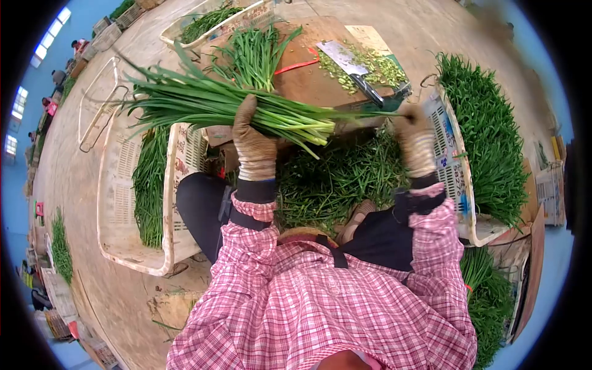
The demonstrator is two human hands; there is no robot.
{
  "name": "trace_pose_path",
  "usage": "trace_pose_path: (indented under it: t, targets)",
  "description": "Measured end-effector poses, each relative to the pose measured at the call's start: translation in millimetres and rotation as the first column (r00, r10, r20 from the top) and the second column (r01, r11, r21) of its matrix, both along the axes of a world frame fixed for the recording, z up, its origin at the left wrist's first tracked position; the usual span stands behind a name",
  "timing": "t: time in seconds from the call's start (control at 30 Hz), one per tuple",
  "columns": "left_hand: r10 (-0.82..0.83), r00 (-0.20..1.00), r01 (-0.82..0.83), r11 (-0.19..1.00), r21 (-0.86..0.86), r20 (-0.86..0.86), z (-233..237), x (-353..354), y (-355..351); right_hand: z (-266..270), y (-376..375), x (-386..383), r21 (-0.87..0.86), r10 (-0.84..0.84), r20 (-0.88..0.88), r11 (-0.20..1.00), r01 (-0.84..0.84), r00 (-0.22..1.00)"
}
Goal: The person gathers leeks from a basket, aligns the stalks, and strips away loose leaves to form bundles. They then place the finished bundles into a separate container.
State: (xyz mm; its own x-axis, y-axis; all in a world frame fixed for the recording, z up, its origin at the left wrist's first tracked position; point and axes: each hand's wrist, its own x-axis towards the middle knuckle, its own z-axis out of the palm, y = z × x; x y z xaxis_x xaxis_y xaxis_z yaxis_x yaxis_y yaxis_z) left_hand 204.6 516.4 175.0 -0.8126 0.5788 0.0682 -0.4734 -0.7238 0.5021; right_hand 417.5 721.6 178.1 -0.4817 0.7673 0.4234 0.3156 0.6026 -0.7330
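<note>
My left hand [254, 143], in a striped knit glove, is closed around a thick bunch of Chinese chives [191, 103]. The green tips point left and the pale stem ends point right. My gloved right hand [415, 139] is smeared by motion at the right. Its fingers pinch a thin green chive strand [369, 114] that stretches out from the stem ends of the bunch. Behind the bunch, a smaller heap of chives [254, 58] lies on a brown board [308, 85]. A cleaver [344, 58] with a black handle rests there among chopped stem ends [383, 66].
Loose green trimmings [336, 179] cover the ground between my legs. A white crate [134, 254] with chives stands at the left, and a crate [467, 185] heaped with chives stands at the right. Another crate [251, 13] is behind the board. A red tie [297, 66] lies on the board.
</note>
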Motion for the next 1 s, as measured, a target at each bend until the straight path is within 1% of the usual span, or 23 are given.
trace_pose_path:
  t: [0.03, 0.07, 0.1, 0.17, 0.2, 0.23, 0.27, 0.3, 0.33, 0.37, 0.4, 0.47, 0.53, 0.6, 0.63, 0.67, 0.7, 0.73, 0.77, 0.87, 0.9, 0.93, 1.0]
  targets:
    - [0.045, 0.999, -0.045, 0.999, -0.006, 0.003, -0.6, -10.0, -6.5, -15.5, 33.9, 17.3, 0.131, -0.197, 0.11, 0.974, 0.182, 0.974]
    - [0.089, 0.996, -0.089, 0.996, -0.011, 0.01, -2.9, -19.8, -13.2, -12.0, 52.2, 39.2, 0.154, -0.308, 0.264, 0.949, 0.275, 0.914]
    - [0.068, 0.998, -0.068, 0.998, 0.02, 0.006, -10.5, -32.1, -20.5, 2.8, 55.4, 56.4, 0.226, -0.348, 0.406, 0.934, 0.276, 0.845]
    - [0.118, 0.991, -0.116, 0.992, 0.042, -0.056, -12.7, -37.8, -20.6, -16.6, 72.5, 56.6, 0.306, -0.344, 0.39, 0.923, 0.232, 0.854]
    - [0.164, 0.98, -0.157, 0.985, 0.067, -0.115, -13.0, -37.9, -15.8, -31.8, 76.0, 51.2, 0.419, -0.245, 0.16, 0.894, 0.159, 0.956]
    - [0.088, 0.993, -0.077, 0.989, 0.126, -0.084, -5.1, -28.0, -12.5, -16.5, 39.6, 23.5, 0.016, 0.043, -0.022, 0.999, -0.043, 0.999]
    - [0.072, 0.994, -0.061, 0.99, 0.126, -0.085, -2.5, -21.7, -7.9, -1.2, 3.2, -4.4, -0.353, 0.134, -0.302, 0.904, -0.241, 0.944]
    - [0.066, 0.994, -0.054, 0.988, 0.142, -0.086, -1.3, -16.3, -3.8, -14.3, -15.1, -22.1, -0.441, 0.112, -0.705, 0.703, -0.557, 0.7]
    - [0.067, 0.994, -0.053, 0.986, 0.156, -0.088, 0.5, -10.2, -1.3, -15.9, -29.7, -34.8, -0.378, 0.188, -0.814, 0.546, -0.748, 0.549]
    - [0.034, 0.993, -0.018, 0.989, 0.148, -0.111, 5.0, -0.5, -2.6, -1.0, -54.6, -58.6, -0.375, 0.188, -0.707, 0.718, -0.587, 0.681]
    - [0.03, 0.993, -0.014, 0.99, 0.143, -0.112, 7.3, 6.8, -1.3, 3.9, -64.1, -69.8, -0.461, 0.148, -0.664, 0.691, -0.557, 0.733]
    - [0.024, 0.991, -0.003, 0.988, 0.157, -0.133, 12.1, 15.1, 2.7, -5.7, -70.0, -91.1, -0.229, 0.258, -0.571, 0.862, -0.453, 0.78]
    - [0.039, 0.988, -0.02, 0.991, 0.13, -0.147, 14.0, 15.6, 1.2, -5.4, -79.5, -94.1, -0.187, 0.28, -0.64, 0.846, -0.499, 0.715]
    - [-0.02, 0.992, 0.044, 0.981, 0.191, -0.125, 13.5, 16.0, 0.7, 0.9, -75.5, -87.7, -0.151, 0.344, -0.527, 0.862, -0.485, 0.777]
    - [0.043, 0.995, -0.029, 0.989, 0.145, -0.094, 13.2, 19.0, 1.9, 4.5, -73.2, -87.4, -0.015, 0.396, -0.415, 0.897, -0.441, 0.819]
    - [0.085, 0.99, -0.076, 0.994, 0.079, -0.116, 10.2, 16.2, 2.6, 23.0, -80.3, -76.5, 0.014, 0.418, -0.299, 0.901, -0.434, 0.858]
    - [0.084, 0.992, -0.079, 0.995, 0.056, -0.099, 6.7, 13.4, 1.3, 38.7, -87.7, -72.2, 0.198, 0.322, 0.03, 0.926, -0.321, 0.946]
    - [0.083, 0.994, -0.08, 0.996, 0.035, -0.075, 6.0, 13.1, 0.1, 48.4, -94.4, -71.5, 0.408, 0.119, 0.321, 0.878, -0.251, 0.939]
    - [0.082, 0.995, -0.079, 0.996, 0.045, -0.057, 5.5, 14.6, 0.2, 49.8, -104.6, -75.5, 0.482, 0.03, 0.474, 0.828, -0.287, 0.88]
    - [0.111, 0.994, -0.111, 0.994, 0.024, 0.01, -1.2, 20.0, 5.1, 31.3, -127.5, -93.6, 0.537, -0.052, 0.602, 0.765, -0.356, 0.797]
    - [0.105, 0.994, -0.105, 0.994, 0.023, 0.008, -3.4, 19.9, 2.6, 15.1, -120.4, -99.2, 0.382, 0.021, 0.716, 0.824, -0.418, 0.698]
    - [0.091, 0.996, -0.091, 0.996, 0.0, 0.011, -6.1, 18.8, -3.6, 8.3, -120.2, -98.8, 0.381, 0.02, 0.716, 0.826, -0.416, 0.697]
    - [0.085, 0.996, -0.085, 0.996, -0.018, 0.014, -10.5, 18.1, -4.0, 0.5, -121.6, -96.2, 0.452, 0.071, 0.607, 0.789, -0.417, 0.791]
